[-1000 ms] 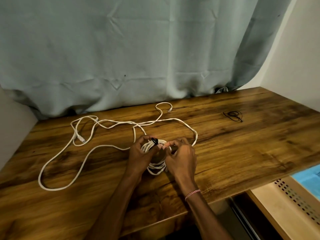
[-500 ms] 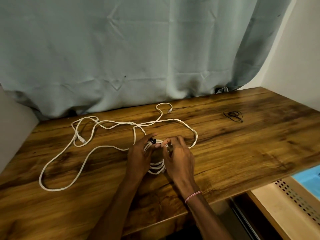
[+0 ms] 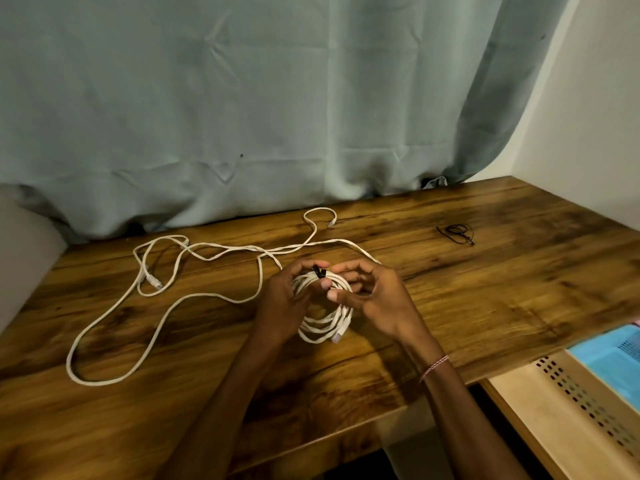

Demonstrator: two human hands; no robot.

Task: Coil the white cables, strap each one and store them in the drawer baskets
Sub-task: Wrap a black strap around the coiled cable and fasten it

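Wooden desk [image 3: 485, 306] carried loose Ethernet cable [image 3: 114, 313], sprawled left, uncoiled. I saw coiled cable [image 3: 325, 327] mid-desk: left hand [image 3: 284, 303] gripped it, pinching black strap [image 3: 319, 271] on top; right hand [image 3: 377, 299] clasped coil's right side. My worry: strap slipping from pinch unfastened, loops springing apart.

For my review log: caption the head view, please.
Left hand pinches the black strap on a white coil, right hand steadies it; loose cable lies on table.

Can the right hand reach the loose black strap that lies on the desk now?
Probably yes. The loose black strap lies farther back and right of the right hand, with only bare desk between. But that hand holds the coiled cable and must let go first.
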